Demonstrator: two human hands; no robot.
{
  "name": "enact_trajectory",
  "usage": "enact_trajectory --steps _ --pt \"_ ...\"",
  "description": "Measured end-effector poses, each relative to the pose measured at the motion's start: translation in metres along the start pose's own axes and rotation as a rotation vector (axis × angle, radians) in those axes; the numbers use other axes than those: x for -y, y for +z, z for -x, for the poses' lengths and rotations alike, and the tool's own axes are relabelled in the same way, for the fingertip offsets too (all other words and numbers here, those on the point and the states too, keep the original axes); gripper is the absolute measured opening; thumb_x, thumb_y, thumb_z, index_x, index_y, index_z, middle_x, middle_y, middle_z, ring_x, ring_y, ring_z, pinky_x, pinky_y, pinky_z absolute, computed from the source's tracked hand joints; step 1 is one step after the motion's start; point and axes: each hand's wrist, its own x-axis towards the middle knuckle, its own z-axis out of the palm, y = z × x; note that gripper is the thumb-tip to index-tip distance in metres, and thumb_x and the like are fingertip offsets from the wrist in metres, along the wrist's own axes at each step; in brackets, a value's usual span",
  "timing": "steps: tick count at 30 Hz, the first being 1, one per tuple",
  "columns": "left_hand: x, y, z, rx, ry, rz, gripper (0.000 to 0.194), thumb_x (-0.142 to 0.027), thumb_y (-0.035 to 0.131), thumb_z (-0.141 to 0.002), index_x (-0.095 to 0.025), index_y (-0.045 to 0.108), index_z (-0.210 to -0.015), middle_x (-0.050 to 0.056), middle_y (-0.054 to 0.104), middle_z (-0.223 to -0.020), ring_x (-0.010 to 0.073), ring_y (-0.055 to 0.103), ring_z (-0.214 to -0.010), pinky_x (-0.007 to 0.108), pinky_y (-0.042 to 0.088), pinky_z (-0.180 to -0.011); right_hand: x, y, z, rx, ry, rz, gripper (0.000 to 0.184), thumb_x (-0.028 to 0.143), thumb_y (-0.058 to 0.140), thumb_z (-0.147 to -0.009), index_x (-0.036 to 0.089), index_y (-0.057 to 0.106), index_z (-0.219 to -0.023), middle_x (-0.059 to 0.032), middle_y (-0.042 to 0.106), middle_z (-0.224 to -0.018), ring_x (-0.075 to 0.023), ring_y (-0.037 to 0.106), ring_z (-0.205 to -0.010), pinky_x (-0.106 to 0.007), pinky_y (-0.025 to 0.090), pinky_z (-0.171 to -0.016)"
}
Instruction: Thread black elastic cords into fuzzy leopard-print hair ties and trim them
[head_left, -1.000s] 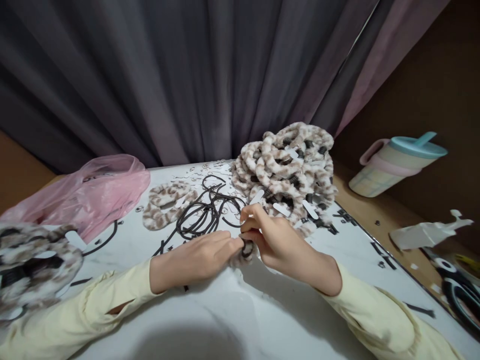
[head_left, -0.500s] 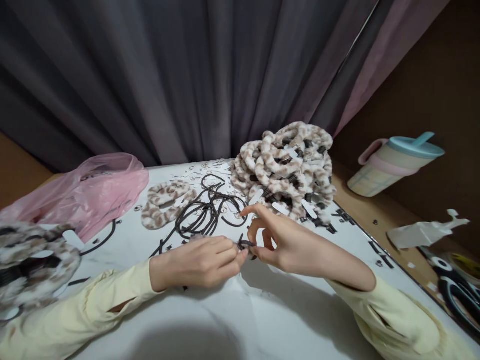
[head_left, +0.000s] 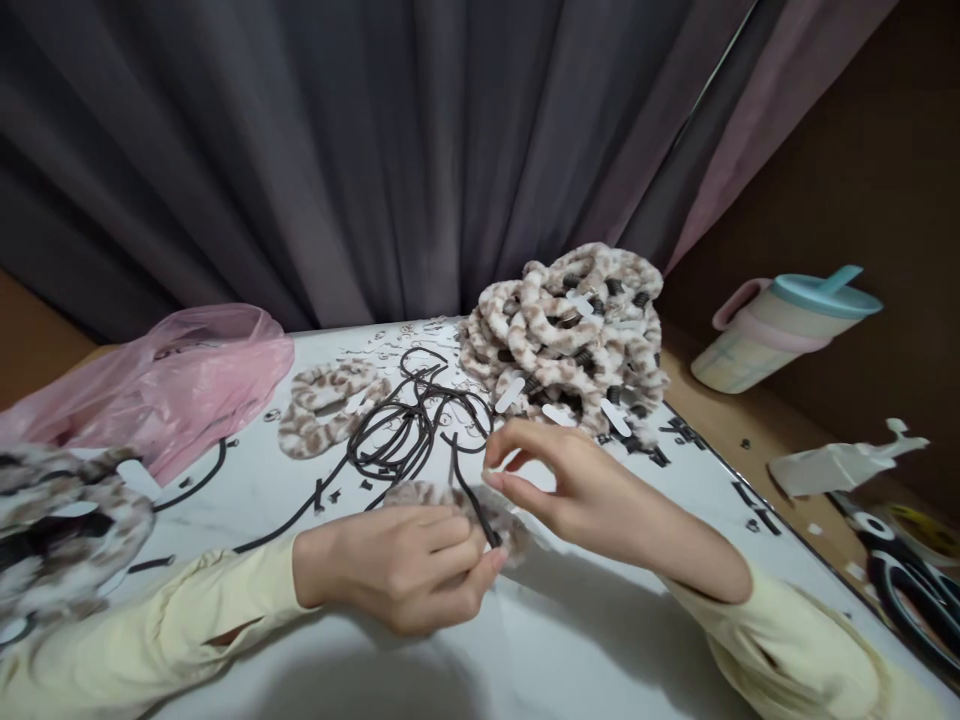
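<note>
My left hand (head_left: 409, 570) is closed over a black elastic cord (head_left: 471, 492), pinching it near the thumb tip, with the cord's free end standing up away from the fingers. Under and behind that hand lies a brown-and-white plush band (head_left: 427, 493), mostly covered by it. My right hand (head_left: 559, 475) hovers just to the right, thumb and forefinger pressed together; what is between them, if anything, is too small to make out. Behind both hands a tangle of black cord (head_left: 390, 440) rests on the white table (head_left: 570, 640).
A heap of plush bands (head_left: 562, 330) with white tags stands at the back right. Another plush band (head_left: 322, 405) lies left of the cord, near a pink plastic bag (head_left: 202, 380). More bands (head_left: 67, 540), a tumbler (head_left: 780, 325), a white bottle (head_left: 840, 465) and scissors (head_left: 904, 590) flank the table.
My right hand has moved off from the left fingers. The cord, earlier looped at the left fingertips, now stretches upward from them, and more of the plush band shows.
</note>
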Motion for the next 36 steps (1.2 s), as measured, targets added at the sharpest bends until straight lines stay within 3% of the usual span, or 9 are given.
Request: enact_trajectory --steps 4,6,10,13,18,23,27,30,36 --pt "0.006 -0.004 0.002 -0.072 0.035 -0.014 0.017 -0.009 0.046 -0.084 -0.007 0.062 -0.089 0.008 0.065 -0.067 0.0154 0.056 -0.056 0.029 0.050 -0.053 0.004 -0.019 0.005 0.357 -0.064 -0.091 0.015 0.025 0.057 -0.085 0.019 0.060 -0.098 -0.0025 0.064 -0.094 -0.0147 0.059 -0.087 -0.023 0.044 -0.077" --pt "0.008 -0.006 0.001 -0.103 0.045 -0.027 0.016 -0.009 0.046 -0.084 -0.008 0.063 -0.086 0.008 0.064 -0.065 0.0152 0.055 -0.055 0.028 0.050 -0.051 0.003 -0.020 0.004 0.437 -0.120 -0.093 0.021 0.025 0.062 -0.082 0.017 0.059 -0.101 -0.0045 0.063 -0.097 -0.0151 0.058 -0.089 -0.021 0.044 -0.075" --pt "0.010 -0.011 -0.001 -0.148 0.060 -0.047 0.015 -0.008 0.048 -0.083 -0.010 0.063 -0.082 0.007 0.064 -0.065 0.0158 0.056 -0.058 0.028 0.050 -0.053 0.002 -0.012 -0.003 0.467 -0.219 -0.073 0.008 0.016 0.053 -0.086 0.016 0.059 -0.081 -0.0024 0.060 -0.076 -0.0132 0.056 -0.074 -0.021 0.043 -0.067" --pt "0.012 -0.015 -0.001 -0.162 -0.010 -0.035 0.014 -0.007 0.045 -0.084 -0.008 0.059 -0.085 0.009 0.063 -0.065 0.0168 0.054 -0.057 0.031 0.049 -0.053 0.006 -0.008 -0.005 0.335 -0.281 -0.074 0.018 0.012 0.050 -0.087 0.016 0.057 -0.071 -0.0017 0.059 -0.071 -0.0137 0.054 -0.074 -0.025 0.041 -0.076" --pt "0.012 -0.015 0.001 -0.173 -0.313 0.204 0.023 -0.006 0.035 -0.088 -0.007 0.049 -0.106 0.012 0.063 -0.077 0.0176 0.054 -0.067 0.031 0.050 -0.060 0.008 0.001 -0.002 0.022 -0.305 0.042 0.021 0.007 0.045 -0.085 0.016 0.055 -0.070 -0.0022 0.059 -0.070 -0.0147 0.053 -0.073 -0.038 0.031 -0.090" --pt "0.002 -0.014 -0.002 -0.252 -0.588 0.428 0.024 -0.001 0.044 -0.083 -0.009 0.046 -0.105 0.011 0.059 -0.082 0.0173 0.057 -0.081 0.028 0.049 -0.071 0.005 0.012 -0.001 -0.213 -0.345 0.246 0.024 0.003 0.036 -0.079 0.016 0.055 -0.074 -0.0020 0.059 -0.069 -0.0138 0.051 -0.068 -0.042 0.028 -0.091" --pt "-0.005 -0.014 -0.006 -0.274 -0.772 0.438 0.014 -0.015 0.053 -0.085 -0.013 0.048 -0.097 0.008 0.058 -0.084 0.0155 0.059 -0.082 0.024 0.049 -0.073 0.007 0.020 0.000 -0.298 -0.368 0.419 0.024 0.002 0.035 -0.075 0.015 0.055 -0.076 -0.0018 0.057 -0.064 -0.0147 0.051 -0.069 -0.042 0.029 -0.089" --pt "-0.008 -0.010 -0.007 -0.320 -0.823 0.377 0.005 -0.011 0.047 -0.087 -0.015 0.049 -0.090 0.003 0.056 -0.076 0.0120 0.057 -0.073 0.020 0.048 -0.068 0.008 0.027 0.000 -0.360 -0.411 0.538 0.027 0.000 0.033 -0.079 0.015 0.054 -0.074 -0.0014 0.055 -0.063 -0.0146 0.051 -0.072 -0.041 0.029 -0.091" --pt "-0.011 -0.005 -0.007 -0.355 -0.862 0.307 0.016 -0.004 0.043 -0.086 -0.014 0.053 -0.095 0.003 0.058 -0.077 0.0116 0.055 -0.072 0.021 0.045 -0.068 0.005 0.035 0.000 -0.438 -0.511 0.856 0.026 0.007 0.036 -0.089 0.014 0.058 -0.075 -0.0037 0.057 -0.068 -0.0175 0.054 -0.084 -0.038 0.030 -0.095"
